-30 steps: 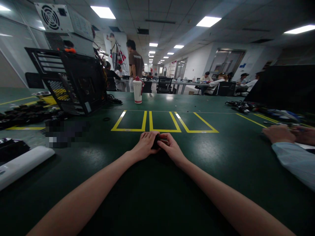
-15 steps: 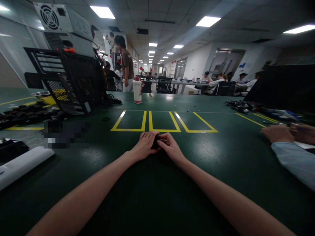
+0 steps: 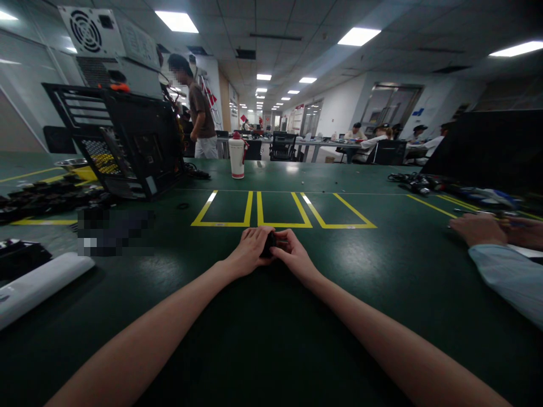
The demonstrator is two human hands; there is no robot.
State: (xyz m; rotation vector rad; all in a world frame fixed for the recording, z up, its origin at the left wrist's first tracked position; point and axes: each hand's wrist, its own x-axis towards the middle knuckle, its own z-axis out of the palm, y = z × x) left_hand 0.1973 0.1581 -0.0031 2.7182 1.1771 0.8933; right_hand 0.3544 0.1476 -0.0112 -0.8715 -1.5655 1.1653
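Observation:
Both my hands meet at the middle of the green table (image 3: 271, 339), just in front of the yellow tape frames (image 3: 284, 225). My left hand (image 3: 251, 249) is wrapped round a small black object (image 3: 268, 244), its fingers over the top and thumb underneath. From the other side my right hand (image 3: 293, 253) grips the same object between thumb and fingers. Most of the black object is covered by my hands, so its kind cannot be made out.
An open black computer case (image 3: 127, 138) with a power supply (image 3: 108, 37) on top stands at the left. Behind the frames is a white bottle (image 3: 237, 157). A white elongated thing (image 3: 46, 285) lies at left. A co-worker's hands (image 3: 481, 230) work at the right edge.
My hands stay in the same place, with slightly more of the black object showing between them. In the background, a standing person has moved to the left.

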